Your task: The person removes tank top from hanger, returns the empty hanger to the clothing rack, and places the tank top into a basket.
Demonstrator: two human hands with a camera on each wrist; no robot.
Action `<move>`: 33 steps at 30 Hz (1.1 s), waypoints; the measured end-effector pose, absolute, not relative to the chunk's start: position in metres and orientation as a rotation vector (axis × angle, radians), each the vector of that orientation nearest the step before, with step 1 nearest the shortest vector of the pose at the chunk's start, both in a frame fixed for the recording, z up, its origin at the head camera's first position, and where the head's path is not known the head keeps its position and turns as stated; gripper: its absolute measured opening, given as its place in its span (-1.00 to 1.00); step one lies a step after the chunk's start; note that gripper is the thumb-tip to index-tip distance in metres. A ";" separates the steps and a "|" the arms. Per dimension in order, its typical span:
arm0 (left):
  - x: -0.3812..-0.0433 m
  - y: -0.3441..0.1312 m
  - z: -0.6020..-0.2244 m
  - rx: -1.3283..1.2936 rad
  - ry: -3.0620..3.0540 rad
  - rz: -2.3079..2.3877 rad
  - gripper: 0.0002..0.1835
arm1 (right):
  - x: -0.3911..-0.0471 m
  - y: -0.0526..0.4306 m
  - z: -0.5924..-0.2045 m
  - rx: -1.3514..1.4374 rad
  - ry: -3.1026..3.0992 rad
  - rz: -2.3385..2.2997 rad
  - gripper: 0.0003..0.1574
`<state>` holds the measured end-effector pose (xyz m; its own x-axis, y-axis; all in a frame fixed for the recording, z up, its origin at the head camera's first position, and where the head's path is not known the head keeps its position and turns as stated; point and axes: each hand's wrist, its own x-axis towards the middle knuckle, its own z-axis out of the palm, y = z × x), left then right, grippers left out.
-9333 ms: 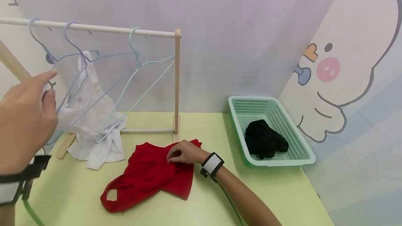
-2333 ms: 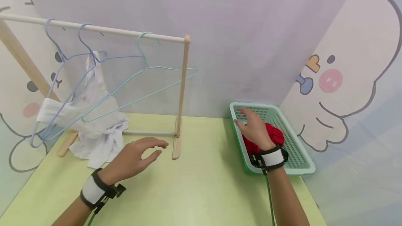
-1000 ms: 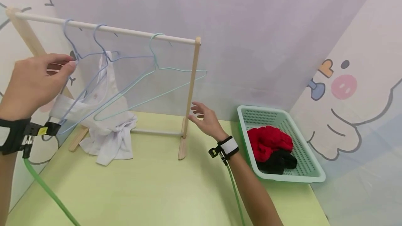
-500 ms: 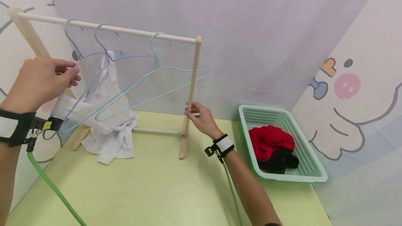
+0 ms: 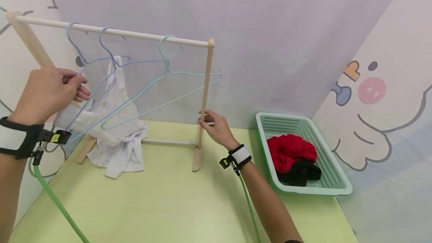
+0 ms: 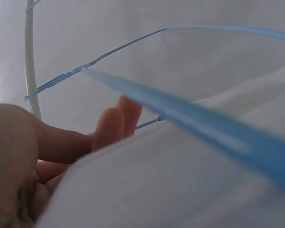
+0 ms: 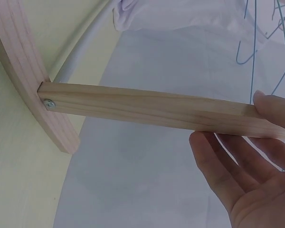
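At the left of the head view, my left hand (image 5: 50, 89) pinches the shoulder of the leftmost blue hanger (image 5: 75, 44) between thumb and fingers. A white tank top (image 5: 118, 123) hangs by a strap from the hangers, its lower part bunched on the table. In the left wrist view, white cloth (image 6: 147, 185) covers part of the left fingers (image 6: 111, 123). My right hand (image 5: 219, 128) holds the wooden post (image 5: 207, 81) of the drying rack, thumb on one side and fingers on the other, as the right wrist view also shows.
A second blue hanger (image 5: 108, 46) and a mint hanger (image 5: 163, 50) hang from the rack's rail (image 5: 138, 34). At the right, a green basket (image 5: 332, 168) holds a red garment (image 5: 291, 151) and a black garment (image 5: 300, 173). A green cable trails from each wrist strap.
The red garment went from the table into the basket. My right hand then left the basket and took hold of the post. My left hand rose to the leftmost hanger, lately sinking slightly.
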<state>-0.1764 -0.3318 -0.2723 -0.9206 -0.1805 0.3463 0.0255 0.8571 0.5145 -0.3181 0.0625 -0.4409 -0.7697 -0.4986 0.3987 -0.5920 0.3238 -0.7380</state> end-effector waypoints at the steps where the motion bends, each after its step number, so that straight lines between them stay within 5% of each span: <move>1: -0.176 -0.331 -0.273 0.106 -2.637 -0.743 -0.54 | -0.318 0.063 -0.441 1.021 -2.475 1.446 -0.60; 33: -0.152 -0.338 -0.261 0.141 -2.420 -0.869 -0.55 | -0.318 0.063 -0.438 1.024 -2.503 1.322 -0.65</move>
<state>-0.1524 -0.3382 -0.2605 -0.8384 -0.2762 0.4699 0.0859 0.7843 0.6144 -0.3179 0.0632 -0.4384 -0.7608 -0.5058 0.4065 -0.6210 0.3855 -0.6825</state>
